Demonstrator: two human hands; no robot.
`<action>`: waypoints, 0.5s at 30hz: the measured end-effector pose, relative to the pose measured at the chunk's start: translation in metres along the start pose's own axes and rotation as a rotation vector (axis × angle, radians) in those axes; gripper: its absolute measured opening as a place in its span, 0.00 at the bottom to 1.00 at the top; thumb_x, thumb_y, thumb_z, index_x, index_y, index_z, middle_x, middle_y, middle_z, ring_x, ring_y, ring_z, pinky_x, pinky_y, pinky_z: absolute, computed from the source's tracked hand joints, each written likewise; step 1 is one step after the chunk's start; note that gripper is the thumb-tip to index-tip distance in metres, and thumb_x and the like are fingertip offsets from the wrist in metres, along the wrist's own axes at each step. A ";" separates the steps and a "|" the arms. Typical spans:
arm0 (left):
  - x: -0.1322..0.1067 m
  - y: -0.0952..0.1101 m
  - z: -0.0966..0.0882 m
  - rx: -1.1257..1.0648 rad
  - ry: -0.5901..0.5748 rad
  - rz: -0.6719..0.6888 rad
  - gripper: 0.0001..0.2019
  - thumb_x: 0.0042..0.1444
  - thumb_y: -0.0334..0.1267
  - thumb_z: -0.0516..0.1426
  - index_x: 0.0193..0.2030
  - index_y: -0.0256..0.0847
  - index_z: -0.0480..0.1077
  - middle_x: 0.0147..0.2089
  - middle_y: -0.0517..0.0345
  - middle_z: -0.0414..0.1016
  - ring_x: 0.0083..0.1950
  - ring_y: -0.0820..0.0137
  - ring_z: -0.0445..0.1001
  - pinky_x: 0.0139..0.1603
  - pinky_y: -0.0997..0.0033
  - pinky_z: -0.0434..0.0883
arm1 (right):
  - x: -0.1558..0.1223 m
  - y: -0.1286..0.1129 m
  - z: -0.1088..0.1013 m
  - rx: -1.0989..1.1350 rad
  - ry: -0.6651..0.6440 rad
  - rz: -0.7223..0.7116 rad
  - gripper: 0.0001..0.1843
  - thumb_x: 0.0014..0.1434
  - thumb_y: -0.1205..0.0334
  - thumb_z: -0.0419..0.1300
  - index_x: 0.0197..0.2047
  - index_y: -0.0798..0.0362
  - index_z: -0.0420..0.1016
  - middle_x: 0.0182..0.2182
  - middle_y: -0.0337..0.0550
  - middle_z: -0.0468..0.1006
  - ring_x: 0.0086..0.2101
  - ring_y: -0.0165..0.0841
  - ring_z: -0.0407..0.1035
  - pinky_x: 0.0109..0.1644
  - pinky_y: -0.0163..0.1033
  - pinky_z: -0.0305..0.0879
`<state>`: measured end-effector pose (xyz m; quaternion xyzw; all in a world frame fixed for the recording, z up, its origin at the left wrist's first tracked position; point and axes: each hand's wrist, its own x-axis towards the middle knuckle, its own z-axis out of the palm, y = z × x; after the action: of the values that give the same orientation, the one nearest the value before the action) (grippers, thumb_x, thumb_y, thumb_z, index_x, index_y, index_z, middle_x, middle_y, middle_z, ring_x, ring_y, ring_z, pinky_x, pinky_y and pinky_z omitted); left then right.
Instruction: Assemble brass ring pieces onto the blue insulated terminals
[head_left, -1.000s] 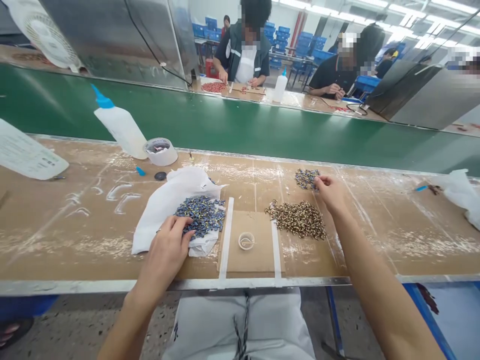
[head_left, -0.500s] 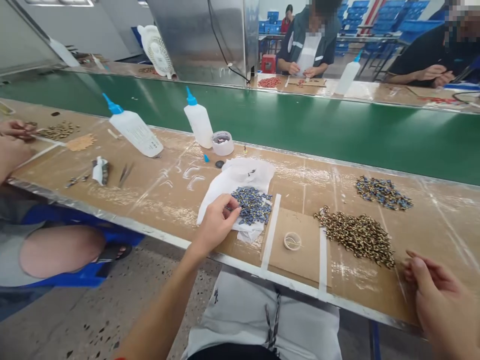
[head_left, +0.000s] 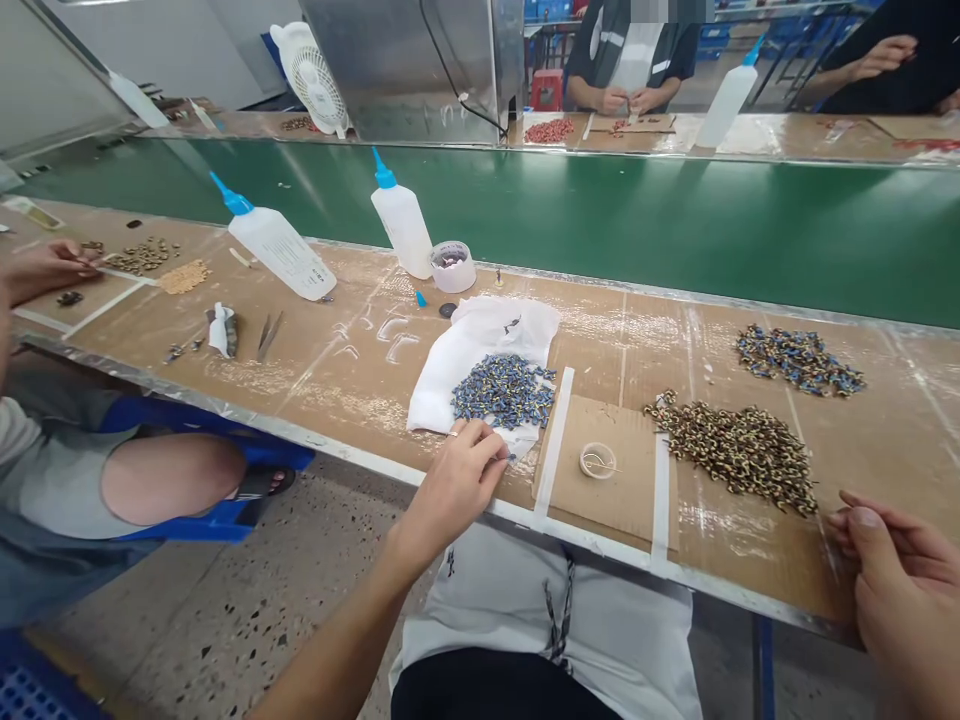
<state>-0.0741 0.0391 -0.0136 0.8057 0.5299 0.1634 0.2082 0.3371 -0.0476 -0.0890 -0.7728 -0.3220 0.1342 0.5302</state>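
Note:
My left hand (head_left: 456,484) sits at the near edge of a white sheet (head_left: 480,350) that carries a heap of small blue parts (head_left: 504,390). Its fingers are pinched together on a small part too tiny to name. My right hand (head_left: 900,590) hovers at the table's front edge on the right, fingers curled loosely, just right of a pile of brass-coloured parts (head_left: 739,452). A second, smaller heap of blue parts (head_left: 799,358) lies behind that pile. Between the heaps a cardboard pad (head_left: 607,480) framed by white tape strips holds a small clear cap (head_left: 598,460).
Two white squeeze bottles with blue nozzles (head_left: 281,250) (head_left: 402,225) and a roll of tape (head_left: 452,266) stand at the back. A green conveyor belt (head_left: 600,220) runs behind the table. A seated co-worker's knee (head_left: 161,478) and hand (head_left: 45,270) are at the left; other people work across the belt.
The view has swung left. My right hand left the far blue heap and came back to the table's front edge. My left hand slid from the blue heap to the sheet's near edge.

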 end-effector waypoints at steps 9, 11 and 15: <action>0.000 0.014 0.001 0.087 -0.067 -0.019 0.05 0.62 0.30 0.57 0.44 0.40 0.68 0.45 0.54 0.67 0.48 0.61 0.66 0.49 0.61 0.66 | -0.009 -0.022 0.001 0.094 -0.021 0.056 0.14 0.56 0.47 0.65 0.43 0.41 0.81 0.34 0.54 0.76 0.34 0.37 0.74 0.43 0.53 0.65; 0.001 0.017 0.003 0.091 -0.107 -0.007 0.03 0.62 0.29 0.56 0.42 0.39 0.68 0.44 0.55 0.67 0.46 0.62 0.67 0.47 0.62 0.67 | -0.009 -0.022 0.001 0.111 -0.008 0.044 0.13 0.55 0.48 0.65 0.43 0.42 0.81 0.34 0.55 0.76 0.33 0.37 0.73 0.41 0.53 0.64; 0.002 0.020 0.007 0.094 -0.142 0.005 0.05 0.63 0.27 0.54 0.38 0.38 0.67 0.42 0.55 0.68 0.44 0.64 0.68 0.44 0.65 0.67 | -0.008 -0.019 0.002 0.120 -0.007 0.030 0.14 0.54 0.48 0.66 0.42 0.43 0.81 0.31 0.54 0.76 0.29 0.36 0.71 0.37 0.53 0.62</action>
<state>-0.0546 0.0326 -0.0094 0.8255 0.5188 0.0814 0.2068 0.3234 -0.0470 -0.0740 -0.7439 -0.3035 0.1639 0.5724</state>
